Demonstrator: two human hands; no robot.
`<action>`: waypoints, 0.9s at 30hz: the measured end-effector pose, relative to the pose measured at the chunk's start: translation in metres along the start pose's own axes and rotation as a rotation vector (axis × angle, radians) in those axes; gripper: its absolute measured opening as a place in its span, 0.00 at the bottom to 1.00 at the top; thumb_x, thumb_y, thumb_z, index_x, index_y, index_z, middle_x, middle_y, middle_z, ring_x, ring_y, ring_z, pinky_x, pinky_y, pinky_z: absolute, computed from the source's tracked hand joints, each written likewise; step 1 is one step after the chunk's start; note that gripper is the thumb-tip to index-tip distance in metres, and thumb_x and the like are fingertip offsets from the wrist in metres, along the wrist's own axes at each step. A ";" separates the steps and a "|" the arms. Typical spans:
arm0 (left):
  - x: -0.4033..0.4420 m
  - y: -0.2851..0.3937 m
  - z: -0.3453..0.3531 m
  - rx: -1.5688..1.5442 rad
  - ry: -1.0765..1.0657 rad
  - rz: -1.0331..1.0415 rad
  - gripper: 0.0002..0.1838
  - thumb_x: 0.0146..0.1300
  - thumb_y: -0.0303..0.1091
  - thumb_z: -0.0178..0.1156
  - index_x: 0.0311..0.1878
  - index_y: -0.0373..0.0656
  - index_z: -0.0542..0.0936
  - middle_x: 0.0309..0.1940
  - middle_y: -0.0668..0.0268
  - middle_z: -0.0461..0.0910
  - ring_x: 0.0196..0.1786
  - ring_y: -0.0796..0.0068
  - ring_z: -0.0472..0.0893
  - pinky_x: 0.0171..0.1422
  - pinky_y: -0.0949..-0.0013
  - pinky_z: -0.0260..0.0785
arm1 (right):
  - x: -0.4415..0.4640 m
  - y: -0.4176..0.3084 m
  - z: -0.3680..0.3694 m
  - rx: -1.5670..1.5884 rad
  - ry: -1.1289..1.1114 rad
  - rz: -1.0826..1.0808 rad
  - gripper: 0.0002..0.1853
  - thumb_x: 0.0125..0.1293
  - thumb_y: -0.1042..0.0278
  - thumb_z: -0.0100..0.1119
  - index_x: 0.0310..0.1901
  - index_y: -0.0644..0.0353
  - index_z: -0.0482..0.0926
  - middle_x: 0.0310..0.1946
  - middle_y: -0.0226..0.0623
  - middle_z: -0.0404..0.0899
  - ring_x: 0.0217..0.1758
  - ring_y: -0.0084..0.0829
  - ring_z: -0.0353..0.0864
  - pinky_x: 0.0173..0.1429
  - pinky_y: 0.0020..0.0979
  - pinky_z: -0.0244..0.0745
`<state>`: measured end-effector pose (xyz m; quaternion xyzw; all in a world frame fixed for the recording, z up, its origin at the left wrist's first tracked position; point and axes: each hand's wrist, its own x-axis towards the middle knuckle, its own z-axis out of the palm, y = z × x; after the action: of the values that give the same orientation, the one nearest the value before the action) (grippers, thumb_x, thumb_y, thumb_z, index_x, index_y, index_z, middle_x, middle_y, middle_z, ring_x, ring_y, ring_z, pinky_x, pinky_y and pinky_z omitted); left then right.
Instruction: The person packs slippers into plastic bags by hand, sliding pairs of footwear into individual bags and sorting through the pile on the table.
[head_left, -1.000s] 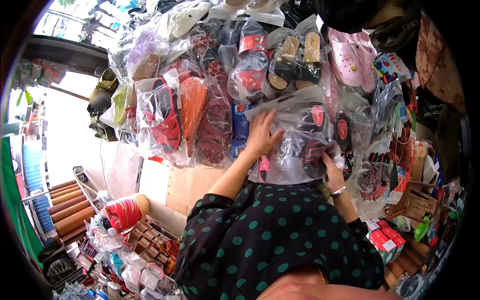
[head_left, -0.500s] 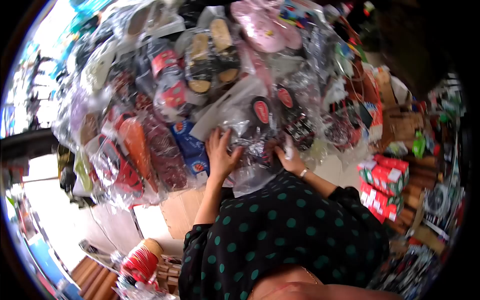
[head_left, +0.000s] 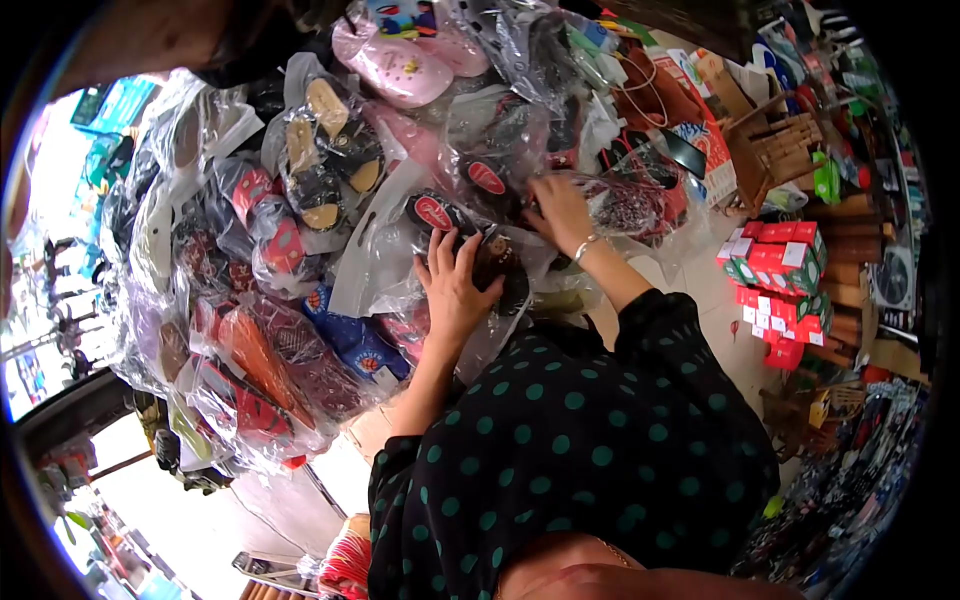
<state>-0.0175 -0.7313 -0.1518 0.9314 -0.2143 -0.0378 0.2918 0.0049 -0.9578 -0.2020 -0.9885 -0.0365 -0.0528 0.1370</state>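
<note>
Dark slippers with a red oval label (head_left: 433, 213) lie in a clear plastic bag (head_left: 365, 255) in front of the body. My left hand (head_left: 456, 290) rests on this bag with its fingers spread, just below the label. My right hand (head_left: 562, 213), a bracelet at its wrist, touches the plastic at the bag's right side; its fingers are bent, and whether they grip anything is hidden. Beyond it lies another bagged dark slipper with a red label (head_left: 486, 178). A blue package (head_left: 350, 335) is to the left of my left hand.
Bagged footwear surrounds the hands, including pink clogs (head_left: 405, 70), black and tan sandals (head_left: 325, 150) and an orange item (head_left: 262, 362). Red and green boxes (head_left: 775, 262) are stacked at the right, near a wooden stool (head_left: 775, 145). A red string spool (head_left: 347, 560) is at the bottom.
The view has turned, so the footwear appears farther left and tilted. My right hand has moved from the bag's lower right edge up along its side. My left hand stays spread on the bag.
</note>
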 end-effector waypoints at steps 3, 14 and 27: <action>-0.006 -0.011 0.007 -0.152 0.124 0.003 0.25 0.45 0.31 0.66 0.51 0.43 0.73 0.51 0.54 0.70 0.60 0.53 0.68 0.63 0.48 0.58 | 0.009 0.009 -0.004 0.363 0.135 0.072 0.14 0.55 0.69 0.63 0.43 0.60 0.77 0.37 0.41 0.78 0.41 0.42 0.77 0.42 0.36 0.73; -0.007 0.005 -0.024 -0.357 0.361 0.172 0.11 0.49 0.16 0.58 0.37 0.36 0.75 0.36 0.59 0.76 0.36 0.68 0.76 0.43 0.71 0.69 | -0.034 0.105 -0.126 1.425 0.385 0.459 0.09 0.58 0.76 0.62 0.41 0.59 0.79 0.36 0.27 0.80 0.38 0.19 0.77 0.45 0.22 0.70; 0.023 0.008 0.062 -0.229 0.008 0.125 0.20 0.51 0.27 0.61 0.50 0.39 0.73 0.42 0.53 0.73 0.47 0.52 0.71 0.53 0.56 0.64 | -0.046 0.059 -0.041 0.985 0.141 0.360 0.15 0.56 0.68 0.63 0.45 0.61 0.77 0.42 0.44 0.77 0.48 0.42 0.75 0.52 0.37 0.70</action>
<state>-0.0118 -0.7793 -0.1973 0.8769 -0.2652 -0.0399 0.3989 -0.0397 -1.0287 -0.1836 -0.7917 0.1225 -0.0716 0.5942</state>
